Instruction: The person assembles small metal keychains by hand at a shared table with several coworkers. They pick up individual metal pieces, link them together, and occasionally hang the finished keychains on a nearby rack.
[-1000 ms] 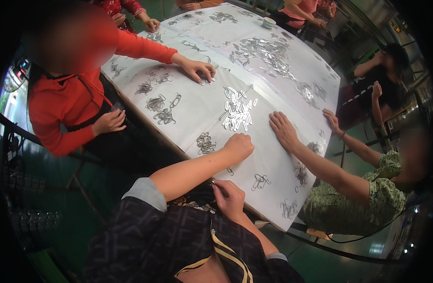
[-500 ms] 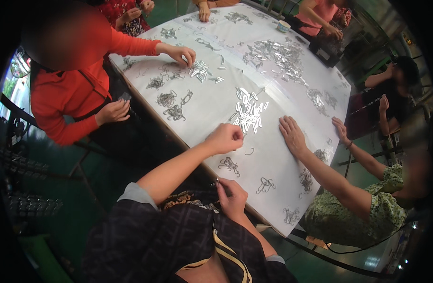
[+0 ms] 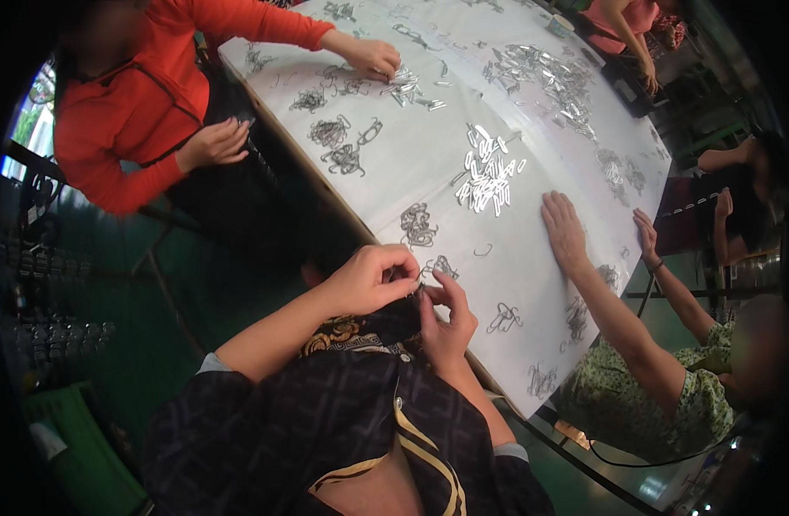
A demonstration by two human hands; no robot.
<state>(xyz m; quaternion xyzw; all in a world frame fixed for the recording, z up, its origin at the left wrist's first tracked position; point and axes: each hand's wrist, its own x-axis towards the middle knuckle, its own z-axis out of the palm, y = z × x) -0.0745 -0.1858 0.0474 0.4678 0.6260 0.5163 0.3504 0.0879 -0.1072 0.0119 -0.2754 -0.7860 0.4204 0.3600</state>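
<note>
I see the left hand (image 3: 375, 279) close beside the right hand (image 3: 450, 325), near the table (image 3: 516, 268); I can't tell what either grips. I'd brace one against the other.

The dark shirt (image 3: 308, 421) has a faint geometric pattern, light grey cuffs (image 3: 510, 451) at left and right, small round buttons (image 3: 399, 402) and black-and-yellow striped trim (image 3: 434, 469). At its far edge shows black cloth (image 3: 338, 333) with gold scrollwork. The left hand (image 3: 370, 280) and right hand (image 3: 450, 325) are bare.
</note>
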